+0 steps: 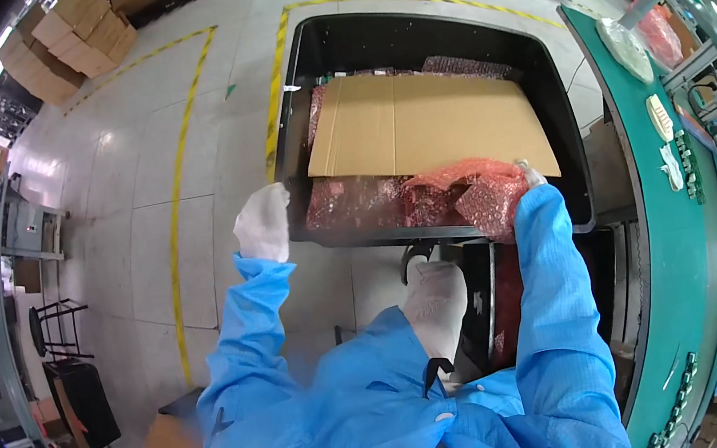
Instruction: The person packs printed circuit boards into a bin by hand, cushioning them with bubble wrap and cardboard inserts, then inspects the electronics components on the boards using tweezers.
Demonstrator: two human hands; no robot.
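Grey floor (132, 167) shows beyond the black bin (407, 34); at its near right, your right fingers (532, 171) pinch crumpled, translucent pink bubble wrap (488, 201), its inside hidden. I cannot tell how your left fingers (272, 200) sit.

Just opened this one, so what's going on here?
A person in a blue coat and white gloves is at a black bin. Their right hand holds a pink bubble-wrap bag at the bin's near side. The left hand is off the bin's near-left corner, with nothing visible in it. A cardboard sheet lies over other pink wrap inside.
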